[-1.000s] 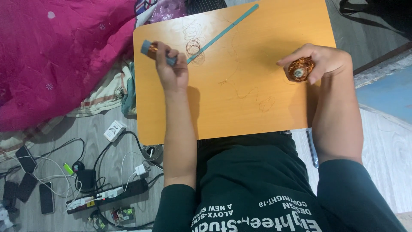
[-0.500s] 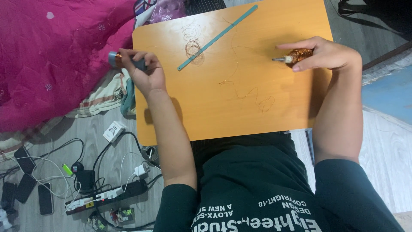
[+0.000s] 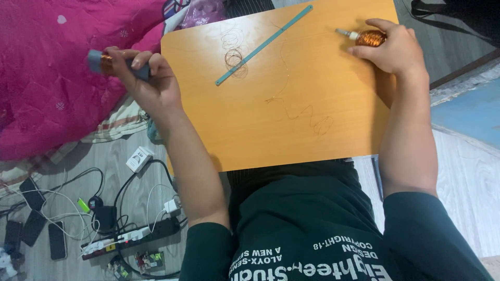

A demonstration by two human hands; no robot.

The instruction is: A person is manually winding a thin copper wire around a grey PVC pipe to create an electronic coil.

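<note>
My left hand (image 3: 151,83) off worktop (image 3: 333,130) edge, fingers grasping grey-ended spool (image 3: 104,61). My right hand (image 3: 390,49) fingers clenched round copper coil (image 3: 367,37) on worktop.

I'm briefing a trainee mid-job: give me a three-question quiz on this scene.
1. True or false: the left hand is over the orange board.
2. What does the right hand grip? A) copper wire coil B) scissors C) phone
3. Fill in: the teal strip lies across a loop of loose ____.

Key: 1 false, it is past the board's edge, holding a grey-ended spool; 2 A; 3 wire.
</note>
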